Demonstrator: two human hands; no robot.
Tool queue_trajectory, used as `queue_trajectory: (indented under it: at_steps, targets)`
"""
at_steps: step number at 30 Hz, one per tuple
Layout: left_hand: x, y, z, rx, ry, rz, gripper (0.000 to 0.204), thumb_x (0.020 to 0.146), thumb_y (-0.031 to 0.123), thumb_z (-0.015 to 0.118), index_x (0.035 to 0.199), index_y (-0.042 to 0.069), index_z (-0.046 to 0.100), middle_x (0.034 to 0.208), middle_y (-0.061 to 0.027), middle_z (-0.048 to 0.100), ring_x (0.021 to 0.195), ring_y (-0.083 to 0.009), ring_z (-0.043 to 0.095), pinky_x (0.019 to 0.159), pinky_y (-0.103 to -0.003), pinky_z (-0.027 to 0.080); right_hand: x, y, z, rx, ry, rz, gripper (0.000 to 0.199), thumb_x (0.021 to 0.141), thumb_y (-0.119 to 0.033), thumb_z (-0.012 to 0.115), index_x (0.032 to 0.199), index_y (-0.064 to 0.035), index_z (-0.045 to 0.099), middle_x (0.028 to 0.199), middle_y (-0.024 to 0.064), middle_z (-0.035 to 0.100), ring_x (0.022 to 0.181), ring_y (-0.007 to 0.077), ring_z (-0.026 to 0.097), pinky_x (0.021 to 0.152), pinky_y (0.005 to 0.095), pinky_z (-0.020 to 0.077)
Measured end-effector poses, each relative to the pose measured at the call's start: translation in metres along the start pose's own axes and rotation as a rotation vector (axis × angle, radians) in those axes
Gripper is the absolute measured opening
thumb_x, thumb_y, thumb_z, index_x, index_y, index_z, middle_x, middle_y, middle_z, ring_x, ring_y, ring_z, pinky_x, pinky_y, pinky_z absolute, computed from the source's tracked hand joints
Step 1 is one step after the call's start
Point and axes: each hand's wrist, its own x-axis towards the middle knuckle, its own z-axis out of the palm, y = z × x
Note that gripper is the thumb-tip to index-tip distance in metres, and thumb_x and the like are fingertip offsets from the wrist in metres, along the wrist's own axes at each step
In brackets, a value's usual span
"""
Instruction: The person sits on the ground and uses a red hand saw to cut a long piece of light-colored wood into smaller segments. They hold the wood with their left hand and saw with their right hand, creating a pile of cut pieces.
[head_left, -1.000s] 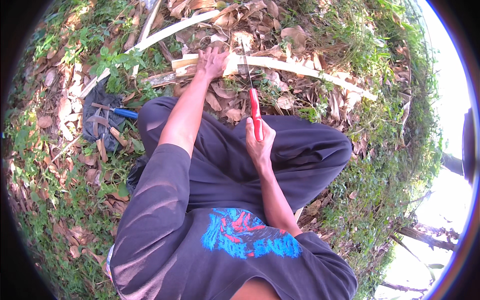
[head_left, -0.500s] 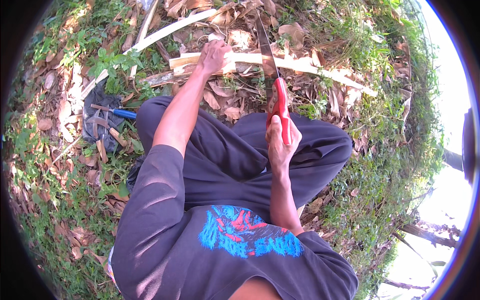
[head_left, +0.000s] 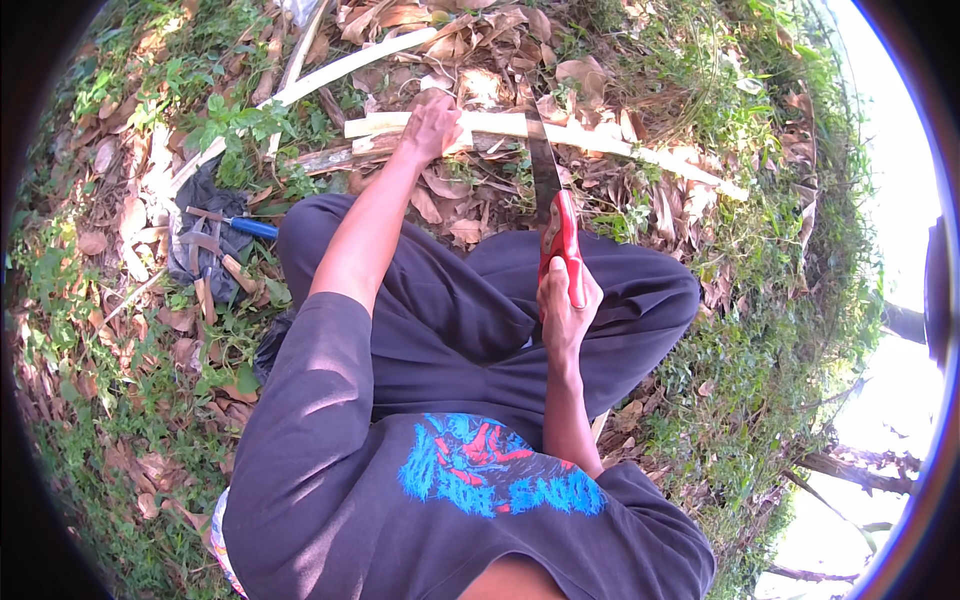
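A long pale wood strip (head_left: pixel 610 146) lies crosswise in front of my folded legs, its left end resting over a shorter wood piece (head_left: pixel 370 146). My left hand (head_left: pixel 433 124) is closed on the strip near that end, pressing it down. In my right hand (head_left: pixel 568 295) is the red handle of a handsaw (head_left: pixel 563 225), with the thumb along its top. The saw's dark blade points away from me and crosses the strip to the right of my left hand. Whether the teeth have cut into the wood cannot be made out.
Left of my knee, a black plastic bag (head_left: pixel 207 188) lies under a blue-handled tool (head_left: pixel 252 228) and wooden-handled tools (head_left: pixel 238 273). Another long pale strip (head_left: pixel 350 68) lies beyond my left hand. Dry leaves and grass cover the ground.
My right hand has drawn the saw back toward me, so less blade reaches past the strip. My left hand stays on the strip, which has shifted slightly.
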Motion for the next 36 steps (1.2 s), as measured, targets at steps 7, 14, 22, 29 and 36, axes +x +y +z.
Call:
queue_trajectory:
  at_steps: [7,14,22,29,36]
  targets:
    - [0.010,0.007,-0.005,0.189,-0.016,0.023,0.010,0.085,0.014,0.064,0.086,0.004,0.062,0.095,-0.0117,0.062,0.090,-0.0285,0.062,0.071,-0.041,0.053,-0.002,-0.007,-0.003,0.020,0.033,-0.002,0.020,0.099,-0.016,0.060,0.087,-0.0009,0.059,0.062,-0.0058,0.047,0.050,0.0010,0.040,0.045,0.0192,0.0325]
    - [0.017,0.001,-0.017,-0.074,-0.135,-0.206,0.016,0.090,0.014,0.060,0.098,0.003,0.068,0.101,-0.0156,0.061,0.096,-0.0322,0.063,0.084,-0.045,0.053,-0.001,-0.006,-0.007,0.015,0.040,-0.020,0.019,0.100,-0.016,0.059,0.087,-0.0017,0.059,0.061,-0.0062,0.047,0.050,0.0008,0.040,0.044,0.0191,0.0324]
    - [-0.002,-0.013,0.003,-0.054,-0.093,-0.223,0.016,0.088,0.014,0.062,0.100,0.010,0.072,0.104,-0.0143,0.061,0.098,-0.0305,0.062,0.082,-0.045,0.055,0.003,0.006,0.008,-0.046,-0.025,-0.010,0.020,0.098,-0.015,0.061,0.085,-0.0004,0.059,0.061,-0.0055,0.050,0.051,0.0009,0.041,0.047,0.0201,0.0336]
    - [-0.006,-0.021,0.005,-0.131,-0.199,-0.180,0.024,0.087,0.012,0.060,0.108,0.010,0.071,0.097,-0.0104,0.067,0.091,-0.0276,0.066,0.076,-0.042,0.055,0.009,0.020,0.025,-0.158,-0.111,-0.077,0.021,0.099,-0.019,0.060,0.087,-0.0019,0.059,0.062,-0.0058,0.048,0.050,0.0011,0.040,0.045,0.0191,0.0321]
    - [-0.013,-0.014,0.008,-0.001,-0.177,-0.169,0.031,0.091,0.022,0.054,0.118,0.016,0.069,0.101,-0.0117,0.067,0.090,-0.0275,0.065,0.078,-0.045,0.052,0.026,0.028,0.059,-0.385,-0.068,-0.163,0.029,0.097,-0.017,0.062,0.075,-0.0005,0.055,0.058,-0.0047,0.044,0.054,0.0035,0.035,0.048,0.0254,0.0310]
